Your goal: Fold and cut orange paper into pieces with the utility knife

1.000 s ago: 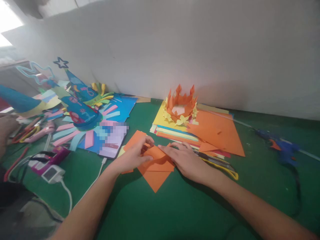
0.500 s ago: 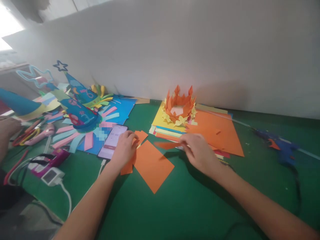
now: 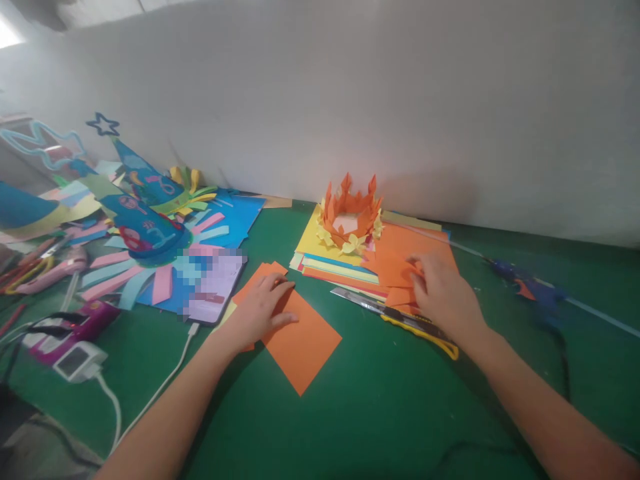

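Note:
My left hand [image 3: 259, 308] lies flat, fingers stretched out, on an orange paper rectangle [image 3: 300, 343] on the green table [image 3: 360, 413]. My right hand [image 3: 445, 297] rests, fingers bent down, on a small orange paper piece [image 3: 395, 270] on top of the stack of coloured paper sheets [image 3: 330, 263]. Whether it grips the piece is unclear. An orange and yellow paper crown [image 3: 350, 215] stands on that stack. A yellow-handled utility knife [image 3: 395, 315] lies just in front of the stack, beside my right hand.
A phone [image 3: 215, 285] with a white cable lies left of my left hand. Blue paper cones and coloured strips [image 3: 145, 220] fill the far left. A blue glue gun [image 3: 525, 288] lies at right. A purple device and white charger [image 3: 75, 333] sit at left.
My right hand carried a folded orange piece from the rectangle to the paper stack at right. My left hand moved off the phone's edge and flattened on the orange rectangle.

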A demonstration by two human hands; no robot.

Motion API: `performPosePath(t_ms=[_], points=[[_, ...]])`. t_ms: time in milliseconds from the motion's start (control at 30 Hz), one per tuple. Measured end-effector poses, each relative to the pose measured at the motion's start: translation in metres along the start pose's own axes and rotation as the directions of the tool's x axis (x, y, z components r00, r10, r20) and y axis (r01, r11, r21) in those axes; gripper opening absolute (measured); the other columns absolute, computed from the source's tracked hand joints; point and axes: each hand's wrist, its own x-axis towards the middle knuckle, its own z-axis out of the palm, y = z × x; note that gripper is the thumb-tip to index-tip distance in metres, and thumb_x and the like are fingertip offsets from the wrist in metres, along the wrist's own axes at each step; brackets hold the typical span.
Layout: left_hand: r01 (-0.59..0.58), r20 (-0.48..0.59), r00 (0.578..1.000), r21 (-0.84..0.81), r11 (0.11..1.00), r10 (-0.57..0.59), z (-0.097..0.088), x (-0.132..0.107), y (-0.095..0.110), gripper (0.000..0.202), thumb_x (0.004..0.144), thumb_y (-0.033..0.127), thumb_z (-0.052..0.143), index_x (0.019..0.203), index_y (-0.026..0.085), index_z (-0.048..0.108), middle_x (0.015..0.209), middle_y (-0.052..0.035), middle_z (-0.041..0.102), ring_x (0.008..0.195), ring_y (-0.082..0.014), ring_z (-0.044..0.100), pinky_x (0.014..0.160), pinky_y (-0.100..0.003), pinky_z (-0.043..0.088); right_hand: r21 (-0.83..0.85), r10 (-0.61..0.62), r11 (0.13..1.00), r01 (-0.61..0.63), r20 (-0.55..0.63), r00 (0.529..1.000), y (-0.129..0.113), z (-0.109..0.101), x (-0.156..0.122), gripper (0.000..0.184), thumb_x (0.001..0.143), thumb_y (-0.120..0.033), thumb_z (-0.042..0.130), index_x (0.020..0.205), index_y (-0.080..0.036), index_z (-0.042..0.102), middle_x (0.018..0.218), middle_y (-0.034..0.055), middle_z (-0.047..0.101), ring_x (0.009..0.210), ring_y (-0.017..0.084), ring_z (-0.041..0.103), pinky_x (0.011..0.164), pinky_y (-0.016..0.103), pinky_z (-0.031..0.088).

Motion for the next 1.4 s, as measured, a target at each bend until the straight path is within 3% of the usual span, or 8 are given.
performPosePath(t_ms=[200, 300, 433, 667, 933, 1067, 1167, 1400], points=[[-0.033, -0.001, 0.999, -0.051, 0.998, 0.033, 0.002, 0.001, 0.005, 0.041, 0.084, 0.046, 0.057, 0.116, 0.020, 0.055, 0.116, -0.0102, 0.053, 0.107, -0.0260, 0.052, 0.092, -0.042, 0.045, -0.208, -0.103, 0.975, 0.082, -0.090, 0.991, -0.015, -0.010, 0.000, 0.017, 0.086, -0.022, 0.048, 0.090, -0.018, 0.064, 0.107, 0.0116, 0.064, 0.092, 0.029, 0.055, 0.075, 0.041, 0.039], [-0.058, -0.020, 0.998, -0.067, 0.996, 0.057, 0.008, 0.002, 0.008, 0.039, 0.084, 0.046, 0.057, 0.114, 0.020, 0.055, 0.115, -0.0104, 0.052, 0.103, -0.0256, 0.053, 0.091, -0.043, 0.046, -0.029, -0.256, 0.966, 0.256, -0.023, 0.966, -0.043, -0.014, -0.008, 0.022, 0.091, -0.023, 0.044, 0.097, -0.017, 0.065, 0.110, 0.0119, 0.063, 0.097, 0.027, 0.055, 0.081, 0.041, 0.040], [-0.114, -0.035, 0.993, -0.059, 0.992, 0.112, 0.013, 0.001, 0.012, 0.045, 0.083, 0.047, 0.057, 0.119, 0.020, 0.052, 0.115, -0.0116, 0.051, 0.106, -0.0266, 0.051, 0.092, -0.044, 0.045, 0.298, -0.533, 0.833, 0.466, 0.207, 0.820, -0.090, -0.013, -0.030, 0.025, 0.091, -0.028, 0.050, 0.113, -0.020, 0.060, 0.108, 0.0083, 0.066, 0.097, 0.023, 0.058, 0.081, 0.038, 0.045], [-0.193, 0.088, 0.975, -0.131, 0.972, 0.206, -0.001, -0.005, 0.016, 0.064, 0.077, 0.051, 0.063, 0.131, 0.024, 0.043, 0.127, -0.0126, 0.045, 0.120, -0.0287, 0.042, 0.098, -0.044, 0.041, 0.236, -0.582, 0.812, 0.534, 0.258, 0.771, -0.123, 0.004, -0.067, 0.056, 0.079, -0.044, 0.065, 0.126, -0.016, 0.054, 0.128, 0.0228, 0.055, 0.117, 0.037, 0.051, 0.093, 0.054, 0.042], [-0.275, -0.039, 0.961, -0.084, 0.958, 0.273, 0.004, -0.003, 0.026, 0.044, 0.079, 0.038, 0.064, 0.115, 0.018, 0.049, 0.118, -0.0123, 0.053, 0.113, -0.0270, 0.045, 0.099, -0.045, 0.038, 0.525, -0.512, 0.784, 0.330, 0.248, 0.823, -0.125, 0.004, -0.071, 0.066, 0.089, -0.041, 0.052, 0.146, -0.028, 0.023, 0.149, 0.0138, 0.031, 0.134, 0.034, 0.032, 0.101, 0.056, 0.036], [-0.323, -0.058, 0.946, -0.074, 0.943, 0.319, 0.008, 0.002, 0.028, 0.022, 0.084, 0.036, 0.059, 0.096, 0.017, 0.054, 0.098, -0.0091, 0.061, 0.098, -0.0237, 0.051, 0.087, -0.039, 0.044, 0.769, -0.231, 0.639, -0.009, 0.203, 0.952, -0.119, 0.005, -0.066, 0.063, 0.089, -0.031, 0.052, 0.143, -0.029, 0.021, 0.144, 0.0113, 0.036, 0.116, 0.022, 0.052, 0.093, 0.038, 0.049], [-0.346, -0.085, 0.936, -0.045, 0.937, 0.341, 0.010, 0.003, 0.030, 0.014, 0.091, 0.028, 0.048, 0.086, 0.017, 0.055, 0.085, -0.0069, 0.063, 0.090, -0.0217, 0.054, 0.082, -0.036, 0.044, 0.853, -0.049, 0.493, -0.171, 0.223, 0.974, -0.116, 0.011, -0.063, 0.055, 0.086, -0.026, 0.055, 0.135, -0.029, 0.030, 0.128, 0.0098, 0.049, 0.092, 0.017, 0.060, 0.083, 0.035, 0.053], [0.022, -0.097, 0.994, -0.311, 0.950, -0.055, 0.015, -0.005, 0.033, 0.018, 0.088, 0.038, 0.051, 0.090, 0.021, 0.057, 0.079, -0.0003, 0.064, 0.071, -0.0154, 0.058, 0.063, -0.026, 0.041, 0.865, 0.017, 0.426, -0.265, 0.285, 0.958, -0.111, 0.015, -0.058, 0.041, 0.083, -0.030, 0.061, 0.120, -0.026, 0.044, 0.126, 0.0092, 0.053, 0.121, 0.024, 0.049, 0.100, 0.043, 0.043]])
